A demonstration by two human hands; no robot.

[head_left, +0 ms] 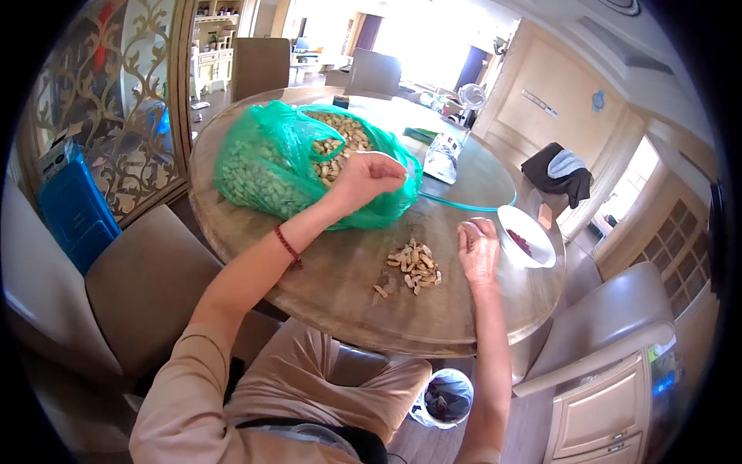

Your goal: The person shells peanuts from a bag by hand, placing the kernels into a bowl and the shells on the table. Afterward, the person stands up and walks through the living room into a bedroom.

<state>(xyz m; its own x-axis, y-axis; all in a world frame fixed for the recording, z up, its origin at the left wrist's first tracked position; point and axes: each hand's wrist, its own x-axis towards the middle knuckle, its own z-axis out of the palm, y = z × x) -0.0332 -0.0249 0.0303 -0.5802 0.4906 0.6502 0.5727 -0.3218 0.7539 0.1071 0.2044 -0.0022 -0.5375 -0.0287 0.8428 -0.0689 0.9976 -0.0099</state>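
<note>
My left hand [372, 179] is over the right side of a thin green plastic bag [259, 166], its fingers pressed together at the mouth. Whatever they pinch is too small to make out. Unshelled peanuts [348, 131] fill the bag and show through its opening. On the wooden table, a small heap of peanuts [417, 267] lies in front of me, between my forearms. My right hand [479, 249] rests low by the left rim of a white bowl [539, 251], fingers curled in and their contents hidden. Dark red kernels [519, 243] lie inside the bowl.
The round wooden table [348, 301] carries a glass turntable [495, 182] with a silver-white packet [444, 158] on it. Below the table's edge stands a lined waste bin [447, 398] with dark scraps inside. Chairs stand at left [151, 271] and right [610, 325].
</note>
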